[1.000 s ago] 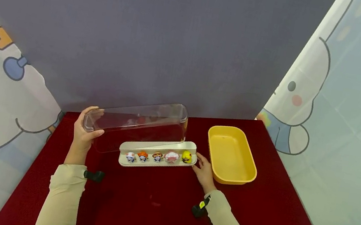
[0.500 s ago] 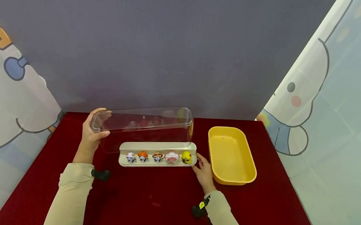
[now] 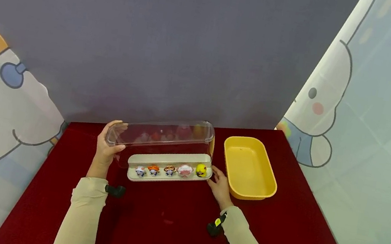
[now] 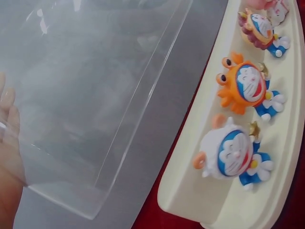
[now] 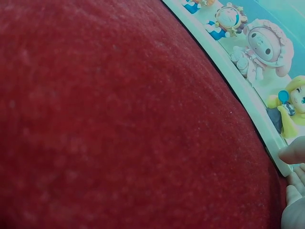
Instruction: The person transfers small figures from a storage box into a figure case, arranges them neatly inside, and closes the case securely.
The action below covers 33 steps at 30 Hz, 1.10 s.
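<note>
My left hand (image 3: 104, 152) grips the left end of a long clear plastic cover (image 3: 162, 136), thumb in front and fingers behind. The cover is raised and tilted just behind a cream stepped display base (image 3: 151, 160); its lower edge is hard to see. Several small figurines stand in a row on the base. In the left wrist view one wears a white sheep costume (image 4: 231, 150) and another an orange crab costume (image 4: 245, 88). A pink-and-white figurine (image 3: 185, 170) and a yellow one (image 3: 201, 170) stand at the right. My right hand (image 3: 221, 186) holds the base's right end between thumb and fingers.
A yellow rectangular tray (image 3: 251, 171) lies right of the base, close beside my right hand. Dark red cloth (image 3: 159, 227) covers the table. A grey panel (image 3: 176, 50) rises behind it, with cartoon-printed curtains at both sides.
My left hand has carried the clear cover to the right and slightly down, so that its right end now lines up nearly with the base's right end. My right hand has stayed at the base.
</note>
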Motion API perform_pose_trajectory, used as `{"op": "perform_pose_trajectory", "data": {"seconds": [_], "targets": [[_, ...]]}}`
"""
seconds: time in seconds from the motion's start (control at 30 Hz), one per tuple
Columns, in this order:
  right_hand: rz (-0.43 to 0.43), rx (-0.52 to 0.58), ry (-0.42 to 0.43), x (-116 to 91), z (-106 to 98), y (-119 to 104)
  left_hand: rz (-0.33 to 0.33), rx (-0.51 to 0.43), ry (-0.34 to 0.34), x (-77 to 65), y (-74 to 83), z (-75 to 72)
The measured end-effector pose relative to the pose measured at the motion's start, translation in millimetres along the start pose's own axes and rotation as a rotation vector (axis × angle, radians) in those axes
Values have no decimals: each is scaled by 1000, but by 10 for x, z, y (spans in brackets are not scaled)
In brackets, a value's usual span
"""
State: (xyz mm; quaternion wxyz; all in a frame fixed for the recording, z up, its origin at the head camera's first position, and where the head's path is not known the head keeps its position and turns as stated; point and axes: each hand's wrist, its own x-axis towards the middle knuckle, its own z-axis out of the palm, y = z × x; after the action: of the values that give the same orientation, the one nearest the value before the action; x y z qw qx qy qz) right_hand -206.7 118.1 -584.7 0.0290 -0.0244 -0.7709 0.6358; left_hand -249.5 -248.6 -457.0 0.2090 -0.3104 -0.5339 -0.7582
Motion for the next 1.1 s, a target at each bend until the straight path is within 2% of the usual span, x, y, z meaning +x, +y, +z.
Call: {"op": "perform_pose_trajectory", "data": {"seconds": [0.3, 0.47, 0.73, 0.97, 1.1], "targets": [[-41, 12, -1, 20, -16, 5, -26, 31, -40, -9, -96, 49], [-33, 12, -6, 12, -16, -7, -41, 37, -44, -36, -136, 70], [-40, 7, -14, -108, -29, -269, -85, 56, -50, -73, -148, 89], [-71, -1, -2, -24, -4, -10, -126, 76, -31, -102, -150, 78], [-65, 34, 7, -11, 8, 20, -142, 69, -32, -112, -158, 74]]}}
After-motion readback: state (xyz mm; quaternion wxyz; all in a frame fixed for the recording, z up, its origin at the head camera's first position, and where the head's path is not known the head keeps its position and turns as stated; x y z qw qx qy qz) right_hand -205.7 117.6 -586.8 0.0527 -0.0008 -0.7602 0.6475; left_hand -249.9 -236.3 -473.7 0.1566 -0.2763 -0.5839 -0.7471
